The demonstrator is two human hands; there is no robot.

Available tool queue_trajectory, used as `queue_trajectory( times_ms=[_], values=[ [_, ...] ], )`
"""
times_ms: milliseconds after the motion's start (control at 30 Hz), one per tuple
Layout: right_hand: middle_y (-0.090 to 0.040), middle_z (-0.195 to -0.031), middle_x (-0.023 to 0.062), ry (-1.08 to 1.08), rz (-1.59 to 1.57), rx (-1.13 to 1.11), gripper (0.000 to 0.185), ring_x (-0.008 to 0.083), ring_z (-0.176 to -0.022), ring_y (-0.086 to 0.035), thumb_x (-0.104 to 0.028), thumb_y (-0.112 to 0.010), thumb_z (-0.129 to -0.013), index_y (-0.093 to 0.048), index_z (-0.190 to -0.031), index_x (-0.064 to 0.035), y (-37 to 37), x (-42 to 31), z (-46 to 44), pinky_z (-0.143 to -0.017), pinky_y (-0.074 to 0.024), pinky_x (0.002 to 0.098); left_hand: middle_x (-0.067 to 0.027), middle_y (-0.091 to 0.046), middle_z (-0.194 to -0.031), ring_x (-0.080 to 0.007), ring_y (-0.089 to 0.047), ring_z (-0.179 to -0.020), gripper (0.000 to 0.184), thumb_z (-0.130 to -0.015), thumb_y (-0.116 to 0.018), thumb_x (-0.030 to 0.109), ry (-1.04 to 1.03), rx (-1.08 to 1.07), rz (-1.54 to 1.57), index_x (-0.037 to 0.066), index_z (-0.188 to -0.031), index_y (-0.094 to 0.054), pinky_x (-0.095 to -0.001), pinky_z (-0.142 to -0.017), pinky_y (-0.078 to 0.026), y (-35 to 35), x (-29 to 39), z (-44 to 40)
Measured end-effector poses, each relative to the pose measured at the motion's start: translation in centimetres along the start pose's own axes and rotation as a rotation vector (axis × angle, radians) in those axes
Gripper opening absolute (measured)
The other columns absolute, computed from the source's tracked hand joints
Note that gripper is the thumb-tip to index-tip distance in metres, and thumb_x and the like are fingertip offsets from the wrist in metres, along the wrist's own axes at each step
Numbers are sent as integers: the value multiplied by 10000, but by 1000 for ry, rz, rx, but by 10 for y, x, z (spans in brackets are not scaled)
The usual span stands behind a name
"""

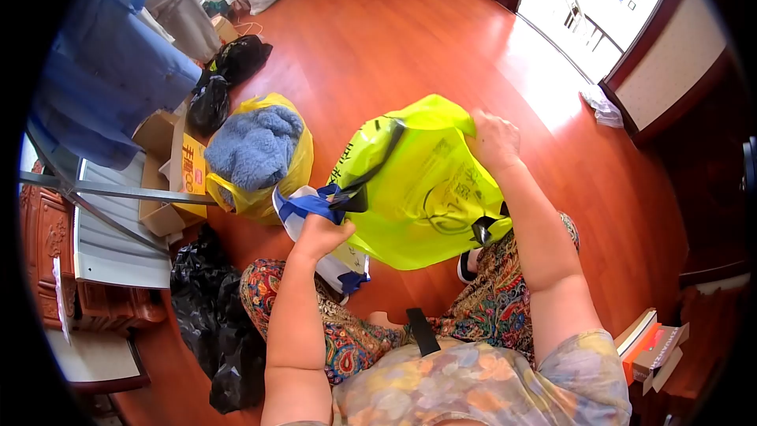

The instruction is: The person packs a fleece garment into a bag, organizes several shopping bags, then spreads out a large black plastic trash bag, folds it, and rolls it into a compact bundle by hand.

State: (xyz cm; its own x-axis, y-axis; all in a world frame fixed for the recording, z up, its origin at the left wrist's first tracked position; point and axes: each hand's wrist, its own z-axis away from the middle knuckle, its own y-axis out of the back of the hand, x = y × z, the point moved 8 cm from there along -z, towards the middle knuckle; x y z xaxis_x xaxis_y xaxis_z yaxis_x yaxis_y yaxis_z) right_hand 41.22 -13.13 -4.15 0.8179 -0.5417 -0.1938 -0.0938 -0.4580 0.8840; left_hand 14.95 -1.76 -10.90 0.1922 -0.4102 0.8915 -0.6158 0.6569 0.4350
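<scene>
A bright yellow-green plastic bag (430, 189) with dark printing is stretched out above my lap between both hands. My right hand (495, 140) is closed on the bag's upper right edge. My left hand (322, 235) is closed at the bag's left side, where a blue and white plastic bag (303, 203) is bunched up in the same grip. A black strip, perhaps a handle, runs down the bag's left side to this hand. The blue and white material also hangs below my left hand.
To the left, a yellow bag (298, 159) holds a fluffy blue cloth (256, 146). Behind it are an open cardboard box (163, 142) and black bags (240, 59). A black plastic bag (209, 308) lies by my left knee. Boxes (654, 351) stand at lower right.
</scene>
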Motion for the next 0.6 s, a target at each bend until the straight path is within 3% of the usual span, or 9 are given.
queue_trajectory(
  times_ms=[33,133,167,200,267,333,433,467,600],
  values=[
    [-580,-694,91,-78,92,-207,106,247,-724,-567,-193,-507,-681,-528,-660,-92,-17,8,2,-587,-443,341,-86,-529,-823,-178,-500,-768,307,-632,-558,66,3,0,-2,1,-926,-500,-292,-693,-397,1,3,-1],
    [-585,-736,119,-132,-100,-142,133,277,-746,-564,-204,-492,-694,-550,-708,-85,-20,20,2,-621,-443,381,-124,-526,-721,-228,-509,-662,296,-632,-594,88,49,258,-212,11,-907,-515,-306,-618,-402,32,-14,-6],
    [-586,-753,130,-170,-189,-136,139,291,-755,-561,-201,-488,-696,-559,-724,-84,-28,30,2,-639,-442,396,-85,-537,-714,-185,-507,-638,277,-647,-622,119,111,239,-154,8,-880,-521,-290,-597,-400,34,-35,-11],
    [-583,-784,140,-159,-24,-363,161,309,-775,-549,-203,-475,-704,-568,-778,-94,-49,33,8,-675,-434,408,-55,-532,-704,-159,-497,-623,260,-660,-633,138,96,278,1,5,-852,-520,-278,-581,-397,33,-32,-12],
    [-585,-795,133,-172,-101,-251,169,308,-783,-548,-199,-474,-703,-575,-799,-102,-50,38,6,-684,-435,402,-25,-527,-693,-133,-488,-608,250,-673,-645,157,84,323,137,3,-825,-520,-266,-565,-395,38,-28,-11],
    [-586,-849,124,-203,-229,-118,188,300,-824,-547,-181,-477,-700,-587,-837,-114,-51,45,4,-709,-435,392,22,-498,-674,-84,-458,-602,224,-701,-646,179,219,313,-69,12,-775,-517,-233,-550,-390,47,-32,-7],
    [-579,-893,127,-370,-168,-330,196,293,-859,-541,-177,-474,-706,-590,-851,-112,-60,62,9,-728,-432,390,61,-441,-607,-32,-388,-482,156,-729,-621,142,279,336,134,70,-818,-515,-168,-439,-313,60,-17,-7],
    [-579,-893,127,-371,-184,-337,196,293,-859,-541,-177,-474,-706,-590,-851,-112,-60,64,8,-728,-432,390,27,-476,-666,-50,-431,-591,150,-738,-609,153,296,341,210,40,-792,-527,-189,-538,-373,68,-4,-4],
    [-571,-931,132,-418,-160,-432,223,286,-896,-531,-184,-466,-722,-585,-888,-96,-68,70,9,-756,-425,380,40,-433,-552,-20,-364,-410,103,-788,-542,143,181,407,347,71,-739,-489,-147,-332,-221,98,56,-2]
  ],
)
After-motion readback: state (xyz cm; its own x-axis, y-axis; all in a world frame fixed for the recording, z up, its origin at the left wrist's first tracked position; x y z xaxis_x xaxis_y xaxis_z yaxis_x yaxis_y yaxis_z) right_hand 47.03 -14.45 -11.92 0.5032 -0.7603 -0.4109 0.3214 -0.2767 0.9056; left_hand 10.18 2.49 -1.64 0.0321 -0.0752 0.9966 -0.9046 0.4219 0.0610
